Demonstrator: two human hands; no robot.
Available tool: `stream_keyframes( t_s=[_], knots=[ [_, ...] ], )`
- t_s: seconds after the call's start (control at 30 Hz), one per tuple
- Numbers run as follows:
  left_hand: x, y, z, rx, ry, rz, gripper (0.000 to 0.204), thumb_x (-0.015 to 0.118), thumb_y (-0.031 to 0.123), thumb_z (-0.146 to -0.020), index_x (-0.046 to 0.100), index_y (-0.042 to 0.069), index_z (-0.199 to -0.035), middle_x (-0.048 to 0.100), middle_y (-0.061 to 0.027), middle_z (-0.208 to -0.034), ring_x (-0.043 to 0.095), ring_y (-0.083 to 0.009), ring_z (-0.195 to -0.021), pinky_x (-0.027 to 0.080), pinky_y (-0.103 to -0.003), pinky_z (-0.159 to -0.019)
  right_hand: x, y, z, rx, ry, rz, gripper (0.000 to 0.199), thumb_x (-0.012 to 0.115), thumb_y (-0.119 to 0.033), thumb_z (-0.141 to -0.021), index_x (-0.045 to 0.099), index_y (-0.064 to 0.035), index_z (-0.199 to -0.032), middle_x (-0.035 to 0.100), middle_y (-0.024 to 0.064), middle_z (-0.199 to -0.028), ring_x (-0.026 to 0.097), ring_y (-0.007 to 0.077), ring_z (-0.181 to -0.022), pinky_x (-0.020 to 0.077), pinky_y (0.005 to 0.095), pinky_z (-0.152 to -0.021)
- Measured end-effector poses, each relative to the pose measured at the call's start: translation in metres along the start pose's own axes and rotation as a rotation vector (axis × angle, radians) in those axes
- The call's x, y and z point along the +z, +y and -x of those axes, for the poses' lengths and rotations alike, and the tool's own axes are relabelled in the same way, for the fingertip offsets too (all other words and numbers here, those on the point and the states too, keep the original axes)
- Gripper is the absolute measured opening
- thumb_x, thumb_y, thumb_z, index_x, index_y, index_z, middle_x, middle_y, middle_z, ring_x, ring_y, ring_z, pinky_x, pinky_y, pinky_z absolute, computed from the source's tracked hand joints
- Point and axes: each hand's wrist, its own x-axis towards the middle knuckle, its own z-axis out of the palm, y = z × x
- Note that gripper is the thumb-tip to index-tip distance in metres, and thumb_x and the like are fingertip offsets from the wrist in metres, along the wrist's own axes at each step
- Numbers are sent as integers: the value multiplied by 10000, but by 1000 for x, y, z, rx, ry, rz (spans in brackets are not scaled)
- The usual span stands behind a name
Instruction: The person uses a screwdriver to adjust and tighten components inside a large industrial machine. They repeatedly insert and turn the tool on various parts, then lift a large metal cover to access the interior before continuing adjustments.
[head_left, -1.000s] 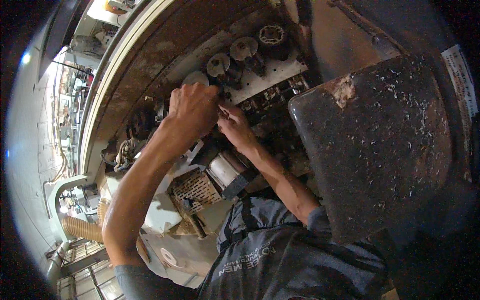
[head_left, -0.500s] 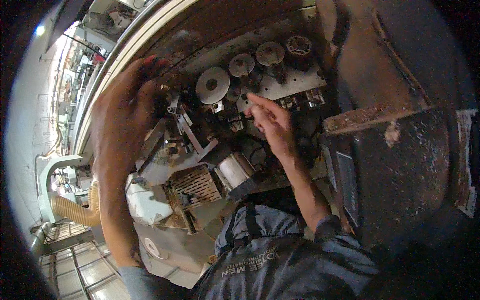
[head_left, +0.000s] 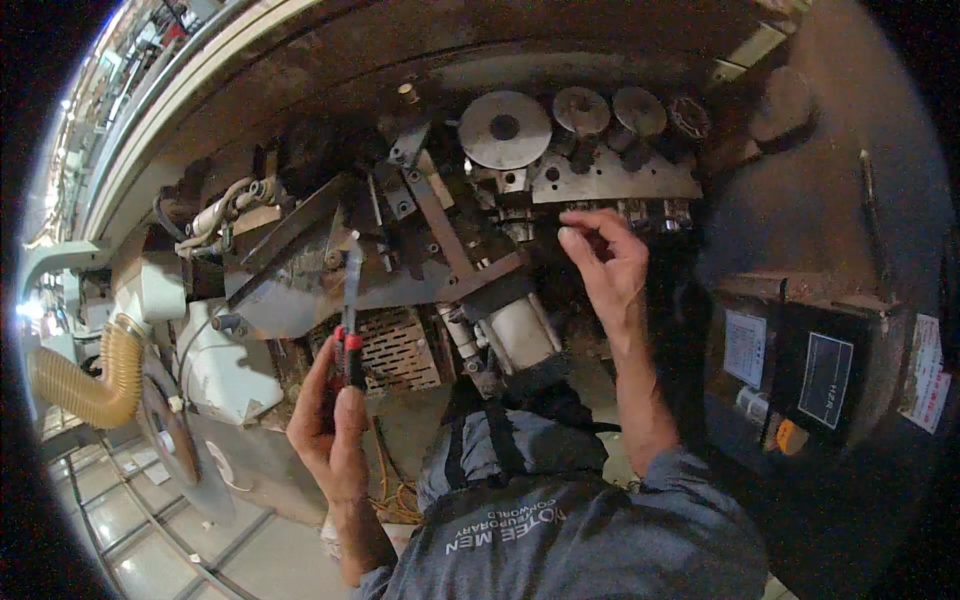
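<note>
My left hand (head_left: 335,430) is closed around the handle of a red-and-black-handled tool (head_left: 350,345). Its long, narrow metal blade points away from me, over a flat grey machine plate (head_left: 300,305). My right hand (head_left: 610,265) is half curled, with thumb and forefinger tips drawn close together. Whether anything small sits between them is too dark to make out. Just beyond the right fingertips is a metal block with holes (head_left: 620,180). Behind it stand a large round metal disc (head_left: 505,130) and several smaller rollers (head_left: 640,110).
A white motor-like cylinder (head_left: 520,335) and a slotted plate (head_left: 395,350) lie nearer my body. At left are a pale machine housing (head_left: 225,360) and a ribbed yellow hose (head_left: 90,375). A dark labelled box (head_left: 820,350) stands at right, and a long beam (head_left: 330,90) crosses behind.
My left hand has come back from the far left toward my body, bringing the red-and-black-handled tool into view. My right hand has shifted right and slightly nearer, its forefinger now more bent. The view has swung.
</note>
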Motion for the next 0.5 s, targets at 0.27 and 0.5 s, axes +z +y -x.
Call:
stream_keyframes(
  t_s=[0.27, 0.5],
  knots=[
    [-7, -18, -9, -46, -120, 159, 514, 602, 224, -934, 532, -73, -1348, 630, -136, -1269, 568, -170, -1157, 394, -298, -1024, 41, -43, -60, -653, -164, 451, 343, 793, -11, -682, 730, -65, -1015, 592, 72, -815, 558, 265, -788, 479, 348, -713],
    [-26, -38, -10, -50, -130, 175, 517, 623, 211, -922, 535, -48, -1360, 640, -112, -1260, 593, -171, -1119, 432, -304, -987, 65, -34, -72, -913, -212, 722, 159, 662, -9, -739, 675, -48, -892, 539, 83, -796, 559, 288, -819, 501, 390, -711]
  ],
)
